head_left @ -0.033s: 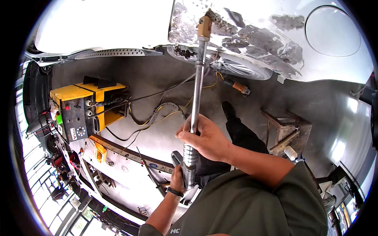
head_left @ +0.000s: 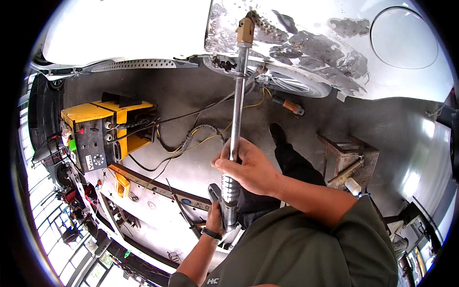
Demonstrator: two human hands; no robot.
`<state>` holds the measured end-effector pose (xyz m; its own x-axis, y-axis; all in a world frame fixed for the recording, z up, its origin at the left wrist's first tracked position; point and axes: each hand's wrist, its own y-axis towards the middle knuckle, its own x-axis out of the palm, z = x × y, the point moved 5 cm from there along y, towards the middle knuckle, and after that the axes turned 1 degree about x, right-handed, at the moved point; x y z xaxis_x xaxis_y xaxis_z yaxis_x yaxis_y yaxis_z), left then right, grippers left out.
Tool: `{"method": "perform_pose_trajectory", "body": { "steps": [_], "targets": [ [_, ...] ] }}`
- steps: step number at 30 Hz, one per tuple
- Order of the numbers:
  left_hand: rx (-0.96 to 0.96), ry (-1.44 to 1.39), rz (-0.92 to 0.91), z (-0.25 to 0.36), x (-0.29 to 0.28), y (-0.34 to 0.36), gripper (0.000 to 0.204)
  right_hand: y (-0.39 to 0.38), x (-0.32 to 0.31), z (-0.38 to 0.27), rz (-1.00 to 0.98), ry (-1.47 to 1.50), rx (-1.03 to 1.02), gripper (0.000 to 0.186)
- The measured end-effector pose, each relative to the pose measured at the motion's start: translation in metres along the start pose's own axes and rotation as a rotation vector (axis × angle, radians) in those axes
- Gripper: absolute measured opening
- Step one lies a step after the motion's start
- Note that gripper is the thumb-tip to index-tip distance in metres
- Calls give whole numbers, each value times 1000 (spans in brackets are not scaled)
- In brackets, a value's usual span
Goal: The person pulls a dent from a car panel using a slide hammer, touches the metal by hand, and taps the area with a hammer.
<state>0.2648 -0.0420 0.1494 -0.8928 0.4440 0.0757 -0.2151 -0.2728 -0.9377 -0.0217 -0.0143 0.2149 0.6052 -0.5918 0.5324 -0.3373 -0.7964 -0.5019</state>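
A long metal rod tool (head_left: 237, 100) with a tan tip (head_left: 245, 30) reaches up to a white car body panel (head_left: 311, 43) that has bare, sanded grey patches. The tip touches the panel at a sanded patch above the wheel arch. My right hand (head_left: 248, 168) is wrapped around the shaft just above a ribbed sliding weight (head_left: 229, 189). My left hand (head_left: 216, 215), with a dark wristband, grips the dark handle at the tool's lower end. A cable is wound around the shaft near the top.
A yellow and black machine (head_left: 103, 129) stands on the grey floor at left, with cables (head_left: 191, 138) trailing toward the car. An orange-handled tool (head_left: 289, 105) lies near the wheel (head_left: 287, 85). A small wooden stool (head_left: 346, 155) stands at right. My dark shoe (head_left: 277, 134) is on the floor.
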Motion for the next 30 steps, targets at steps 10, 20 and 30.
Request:
{"method": "perform_pose_trajectory", "body": {
  "steps": [10, 20, 30],
  "targets": [
    [-231, -36, -157, 25, -3, -26, 44, 6, 17, -18, -63, 56, -18, 16],
    [-275, -38, -331, 36, -18, -25, 52, 34, 26, -48, 36, 180, -191, 25],
    [-215, 47, -112, 46, -38, 5, 46, 29, 47, 2, 101, 348, -267, 17]
  ]
}}
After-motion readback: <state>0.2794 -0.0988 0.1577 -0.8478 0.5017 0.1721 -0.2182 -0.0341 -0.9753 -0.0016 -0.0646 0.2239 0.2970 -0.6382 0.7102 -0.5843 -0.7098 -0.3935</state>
